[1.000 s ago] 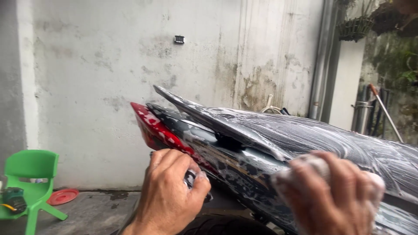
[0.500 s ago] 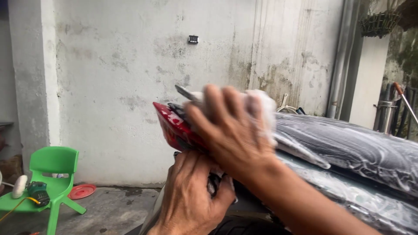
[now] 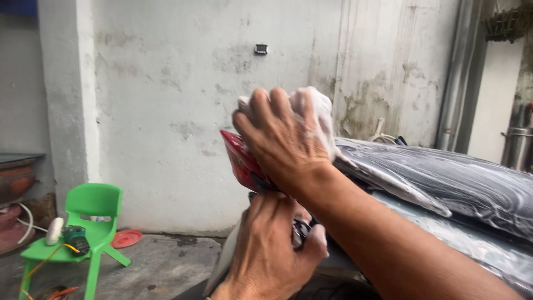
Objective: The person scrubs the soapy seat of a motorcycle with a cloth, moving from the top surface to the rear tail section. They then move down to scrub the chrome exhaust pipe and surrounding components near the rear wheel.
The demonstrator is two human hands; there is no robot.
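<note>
My right hand point(image 3: 280, 139) presses a white soapy sponge point(image 3: 317, 111) against the tail end of a dark motorcycle point(image 3: 444, 178), covering most of its red tail light point(image 3: 240, 162). Foam coats the fingers and the sponge. Just below, my left hand point(image 3: 266, 250) is closed around a dark part under the tail; what exactly it grips is hidden by the fingers. The seat and rear body panels stretch off to the right, wet and streaked with suds.
A stained white wall point(image 3: 183, 111) stands close behind the motorcycle. At the lower left is a small green plastic chair point(image 3: 91, 205) with a power tool point(image 3: 75, 239) on its seat, and a red dish point(image 3: 126, 239) on the concrete floor. Metal pipes point(image 3: 458, 72) run up at the right.
My right hand has carried the sponge leftward from the soapy seat to the tail light. My left hand keeps its grip under the tail.
</note>
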